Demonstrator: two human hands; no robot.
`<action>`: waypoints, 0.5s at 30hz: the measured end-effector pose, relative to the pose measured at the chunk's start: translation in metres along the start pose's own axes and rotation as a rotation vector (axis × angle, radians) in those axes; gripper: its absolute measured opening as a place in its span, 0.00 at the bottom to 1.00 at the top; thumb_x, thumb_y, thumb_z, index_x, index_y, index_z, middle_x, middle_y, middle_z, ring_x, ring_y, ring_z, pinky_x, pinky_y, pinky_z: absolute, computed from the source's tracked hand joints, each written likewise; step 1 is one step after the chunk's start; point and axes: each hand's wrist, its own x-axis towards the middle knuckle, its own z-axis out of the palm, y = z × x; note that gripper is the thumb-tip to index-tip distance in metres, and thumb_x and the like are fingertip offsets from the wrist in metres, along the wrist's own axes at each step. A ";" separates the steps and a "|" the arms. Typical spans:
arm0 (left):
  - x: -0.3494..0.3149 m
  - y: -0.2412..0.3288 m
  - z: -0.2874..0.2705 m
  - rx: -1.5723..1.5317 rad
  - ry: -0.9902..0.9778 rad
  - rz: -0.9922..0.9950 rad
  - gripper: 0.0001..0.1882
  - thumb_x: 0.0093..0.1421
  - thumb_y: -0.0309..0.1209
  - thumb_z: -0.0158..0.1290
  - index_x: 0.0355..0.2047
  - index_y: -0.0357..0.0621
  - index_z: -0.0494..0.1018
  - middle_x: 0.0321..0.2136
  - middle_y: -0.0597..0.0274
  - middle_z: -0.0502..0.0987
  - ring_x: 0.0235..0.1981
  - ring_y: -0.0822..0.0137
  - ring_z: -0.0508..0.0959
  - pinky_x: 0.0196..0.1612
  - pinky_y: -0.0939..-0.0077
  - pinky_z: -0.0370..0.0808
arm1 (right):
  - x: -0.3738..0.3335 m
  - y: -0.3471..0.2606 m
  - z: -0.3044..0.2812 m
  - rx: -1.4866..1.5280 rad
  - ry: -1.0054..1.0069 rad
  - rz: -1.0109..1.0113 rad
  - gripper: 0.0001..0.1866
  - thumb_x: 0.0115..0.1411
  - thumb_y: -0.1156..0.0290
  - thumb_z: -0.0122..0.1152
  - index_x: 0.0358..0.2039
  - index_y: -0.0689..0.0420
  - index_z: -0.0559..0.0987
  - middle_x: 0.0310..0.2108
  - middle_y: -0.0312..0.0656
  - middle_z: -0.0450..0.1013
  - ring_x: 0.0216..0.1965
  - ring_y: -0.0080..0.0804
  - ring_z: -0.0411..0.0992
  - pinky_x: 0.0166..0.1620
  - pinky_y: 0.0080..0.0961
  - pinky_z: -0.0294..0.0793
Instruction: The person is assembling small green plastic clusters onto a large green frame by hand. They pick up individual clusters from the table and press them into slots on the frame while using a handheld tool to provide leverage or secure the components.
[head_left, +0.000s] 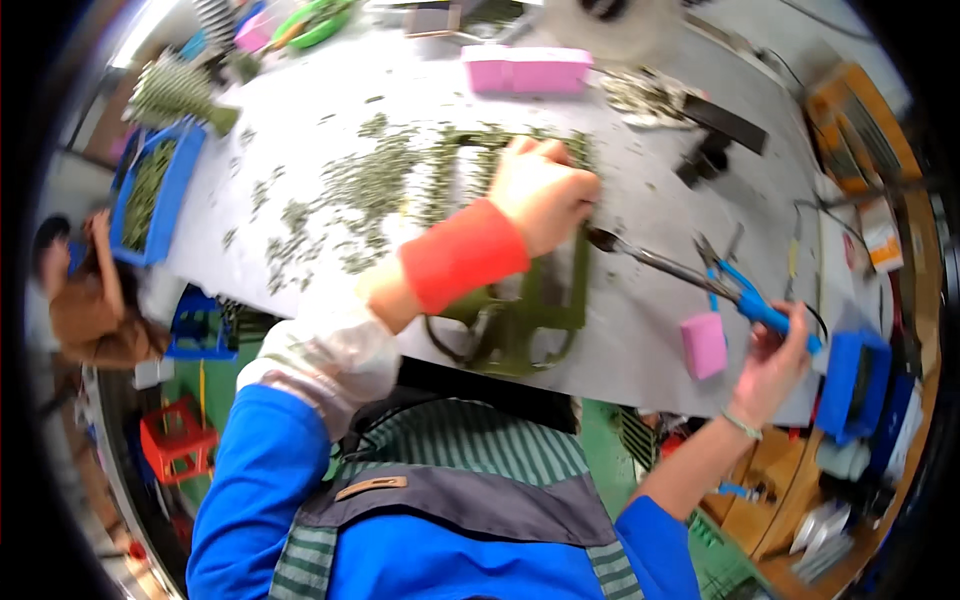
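A green openwork plastic frame (510, 345) lies on the light grey table before me. My left hand (545, 192), with a red band round the wrist, is curled closed over the frame's far right part; what its fingers pinch is hidden. In my right hand (775, 365) is the blue handle of a soldering iron (690, 270). Its metal shaft points left, and its dark tip is close to the frame's right side, beside my left hand. Many small green pieces (370, 175) lie scattered to the left of the frame, and some rows stand along its far part.
Blue-handled pliers (712, 262) and a pink block (704, 346) lie on the right. A pink box (527, 70) and a black stand (715, 140) are farther back. Blue bins stand left (160, 195) and right (853, 388). Another person (95, 290) sits at far left.
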 end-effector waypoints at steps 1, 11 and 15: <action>0.000 0.002 -0.004 0.028 -0.015 -0.006 0.08 0.45 0.34 0.61 0.27 0.56 0.78 0.26 0.67 0.75 0.37 0.64 0.72 0.44 0.63 0.62 | 0.002 -0.001 -0.006 -0.010 0.007 0.010 0.13 0.57 0.62 0.59 0.27 0.62 0.77 0.23 0.37 0.72 0.19 0.20 0.66 0.24 0.15 0.66; -0.120 -0.154 -0.125 0.043 0.173 -0.769 0.13 0.58 0.39 0.50 0.38 0.47 0.76 0.29 0.56 0.80 0.32 0.61 0.80 0.37 0.72 0.75 | -0.006 -0.007 -0.019 0.048 0.001 0.043 0.14 0.62 0.61 0.53 0.28 0.60 0.73 0.22 0.34 0.67 0.20 0.17 0.62 0.26 0.12 0.63; -0.243 -0.251 -0.185 0.386 0.274 -1.199 0.16 0.52 0.45 0.55 0.32 0.46 0.77 0.29 0.54 0.79 0.31 0.56 0.79 0.36 0.65 0.74 | 0.010 0.009 -0.042 0.147 -0.096 0.041 0.14 0.61 0.62 0.57 0.34 0.62 0.75 0.28 0.35 0.70 0.21 0.17 0.64 0.26 0.11 0.65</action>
